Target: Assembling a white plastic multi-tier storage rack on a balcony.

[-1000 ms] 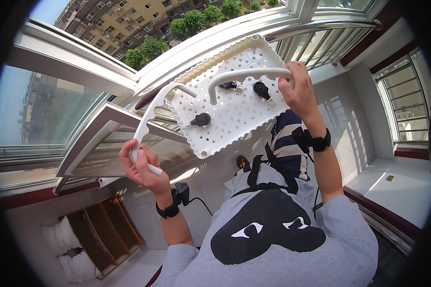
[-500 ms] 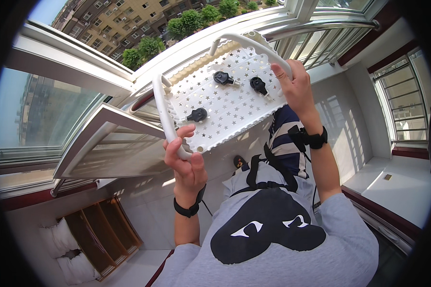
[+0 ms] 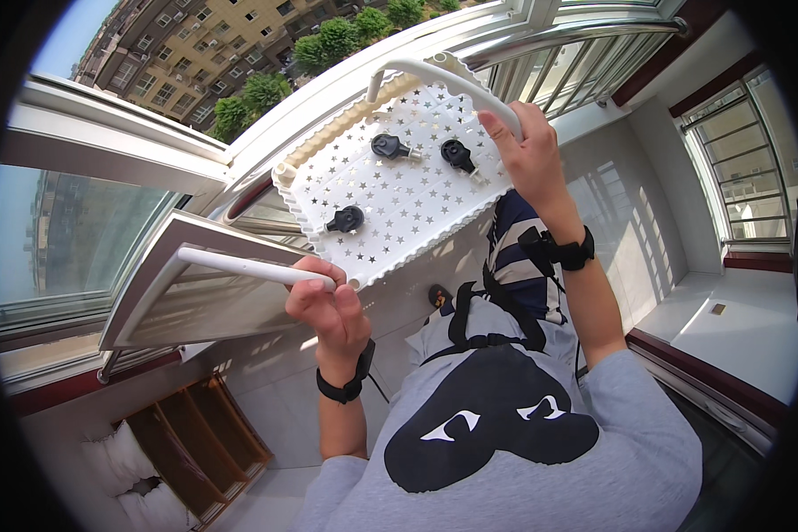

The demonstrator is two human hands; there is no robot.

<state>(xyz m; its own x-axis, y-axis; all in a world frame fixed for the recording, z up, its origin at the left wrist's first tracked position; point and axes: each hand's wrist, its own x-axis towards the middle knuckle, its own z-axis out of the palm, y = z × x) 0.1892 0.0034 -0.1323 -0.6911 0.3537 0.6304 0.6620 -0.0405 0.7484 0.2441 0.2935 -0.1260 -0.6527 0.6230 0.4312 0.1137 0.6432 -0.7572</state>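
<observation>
A white plastic shelf tray (image 3: 399, 213) with star-shaped holes and scalloped edges hangs in front of me by its right end. Three black caster wheels (image 3: 387, 147) lie on it. My right hand (image 3: 536, 164) is closed round a curved white tube (image 3: 448, 78) that arches over the tray's right end, its thumb laid along the tube. My left hand (image 3: 328, 306) grips a second white tube (image 3: 239, 264), which points left, apart from the tray's left end. The left fingers sit close to the tray's near left corner; that tube's far bend is hard to make out.
A tilted window sash (image 3: 204, 293) stands open at the left, just behind the left tube. Metal rails (image 3: 585, 35) run along the window beyond the tray. At lower left is a brown wooden shelf unit (image 3: 195, 434) with white bundles beside it.
My left hand has pulled the left tube off the tray's left end and swung it out to the left. The tray and my right hand have shifted slightly left in view.
</observation>
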